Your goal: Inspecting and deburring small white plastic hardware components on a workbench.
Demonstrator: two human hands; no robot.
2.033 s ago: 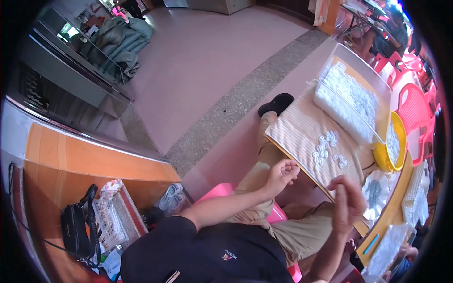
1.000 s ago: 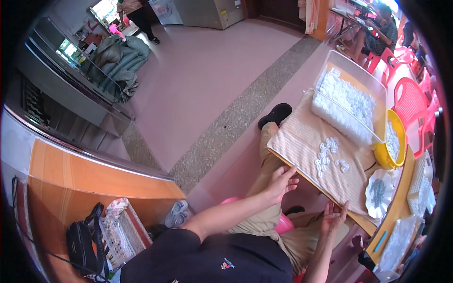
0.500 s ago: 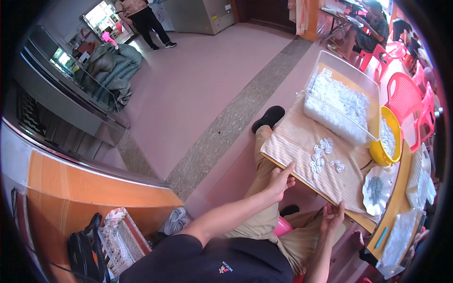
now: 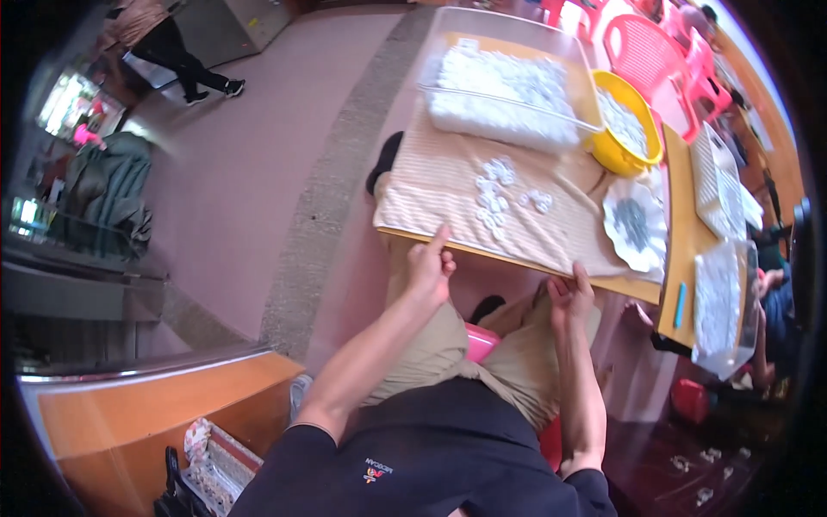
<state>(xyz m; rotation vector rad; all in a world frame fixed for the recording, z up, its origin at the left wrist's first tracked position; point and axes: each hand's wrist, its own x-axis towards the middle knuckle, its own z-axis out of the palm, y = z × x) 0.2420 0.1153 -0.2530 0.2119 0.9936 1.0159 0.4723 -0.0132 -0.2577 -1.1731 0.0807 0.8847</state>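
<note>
My left hand (image 4: 431, 269) is at the near edge of a small wooden table (image 4: 508, 255), its extended digit on the edge and the other fingers curled. Farther right, my right hand (image 4: 570, 300) meets the same edge with thumb and fingers bent around it. A ribbed beige cloth (image 4: 431, 185) covers the tabletop. Several small white plastic pieces (image 4: 493, 200) lie loose on the cloth beyond my hands, with a smaller cluster (image 4: 537, 201) beside them. At the right sits a white scalloped dish (image 4: 616, 202) holding small grey-green bits.
A clear plastic bin (image 4: 508, 129) full of white pieces stands at the table's far side. Beside it is a yellow bowl (image 4: 616, 159) of similar pieces. White trays, a clear bag (image 4: 717, 302) and a blue stick (image 4: 680, 305) lie rightward. Pink chairs (image 4: 650, 52) stand behind; a person stands far left.
The view has turned right, so the table appears farther left and higher. Both hands stay at the table's near edge. The loose pieces keep their arrangement.
</note>
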